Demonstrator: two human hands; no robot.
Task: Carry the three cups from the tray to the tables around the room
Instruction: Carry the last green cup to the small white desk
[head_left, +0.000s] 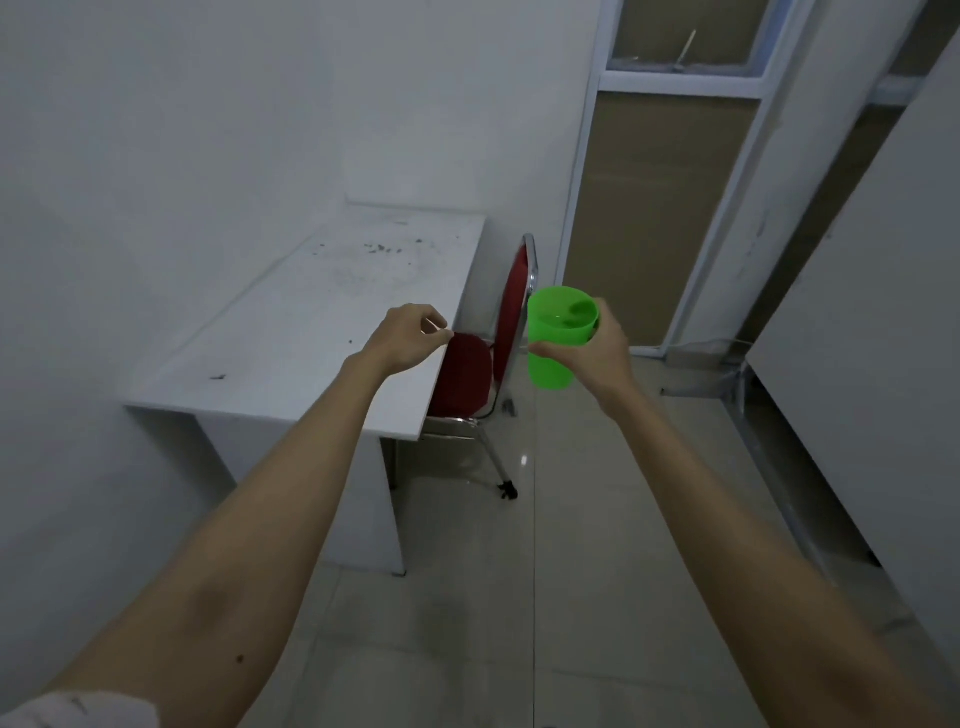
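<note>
A bright green plastic cup (557, 340) is held upright in the air by my right hand (597, 353), whose fingers wrap its side. It hangs to the right of a white table (311, 322) that stands against the left wall. My left hand (408, 335) hovers over the table's right edge, fingers loosely curled and apart, with nothing in it. No tray and no other cups are in view.
A red padded chair (511, 312) with a metal frame is tucked under the table's right side, just behind the cup. A door with a pale frame (654, 208) stands ahead. A white panel (857, 312) lines the right. Tiled floor (519, 571) lies below.
</note>
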